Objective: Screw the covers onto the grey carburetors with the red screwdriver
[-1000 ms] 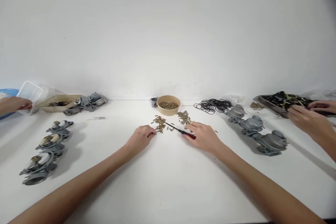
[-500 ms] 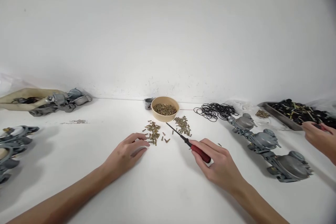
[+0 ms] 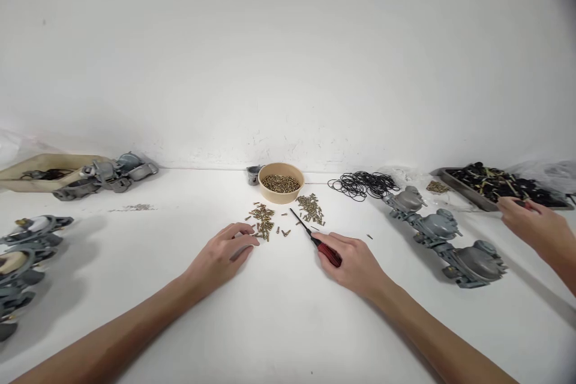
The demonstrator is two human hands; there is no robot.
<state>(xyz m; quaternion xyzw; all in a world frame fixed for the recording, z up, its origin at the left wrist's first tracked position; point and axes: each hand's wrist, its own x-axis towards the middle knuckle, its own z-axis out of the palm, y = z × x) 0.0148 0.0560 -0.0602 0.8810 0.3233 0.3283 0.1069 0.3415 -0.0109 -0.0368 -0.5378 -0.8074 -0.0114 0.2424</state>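
White wall [image 3: 288,72] rises behind a white table [image 3: 288,324], and near its foot stands a tan bowl [image 3: 281,197] filled with small brass pieces [image 3: 279,183]. Just in front of the bowl, to its left, lies a loose pile [image 3: 263,219] of such pieces; a second pile [image 3: 310,209] lies to its front right, with a few strays between. The left hand [image 3: 220,257], well in front of the bowl and to its left, is half open, thumb and forefinger apart, fingertips at the first pile's edge; whether they touch a piece, I cannot tell. The right hand [image 3: 357,264], to the bowl's front right, is closed around the red handle of a screwdriver [image 3: 330,255], whose dark shaft points back toward the bowl. Right of the bowl are tangled black rings [image 3: 362,183], then grey metal parts [image 3: 477,261], and farther out a tray [image 3: 462,190] beside another person's hand [image 3: 535,227].
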